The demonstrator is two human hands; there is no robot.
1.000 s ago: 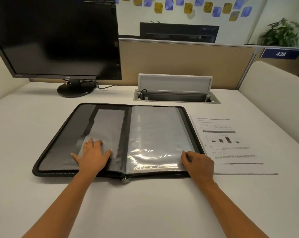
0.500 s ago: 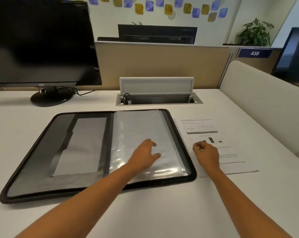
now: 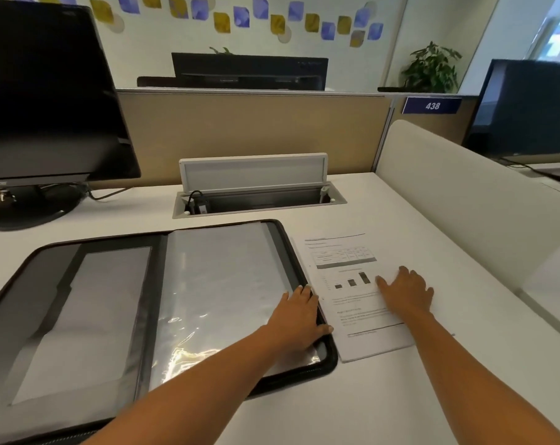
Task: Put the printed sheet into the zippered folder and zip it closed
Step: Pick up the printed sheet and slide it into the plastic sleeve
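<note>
Zippered folder (image 3: 111,300) lies open on a desk (image 3: 400,396), printed sheet (image 3: 346,300) just beside it at three o'clock. Left hand (image 3: 299,319) lies flat on the folder's right edge, right hand (image 3: 407,293) flat on the sheet.

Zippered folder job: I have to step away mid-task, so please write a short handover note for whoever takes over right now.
Left hand: open, lying flat on the right edge of the zippered folder, over its clear sleeve.
Right hand: open, palm down on the printed sheet.
Things: the folder lies unzipped and spread flat on the desk. The sheet lies flat on the desk just right of it.
Done: folder opened.
Left: pick up the sheet, put it inside, fold the cover over and zip it closed.
</note>
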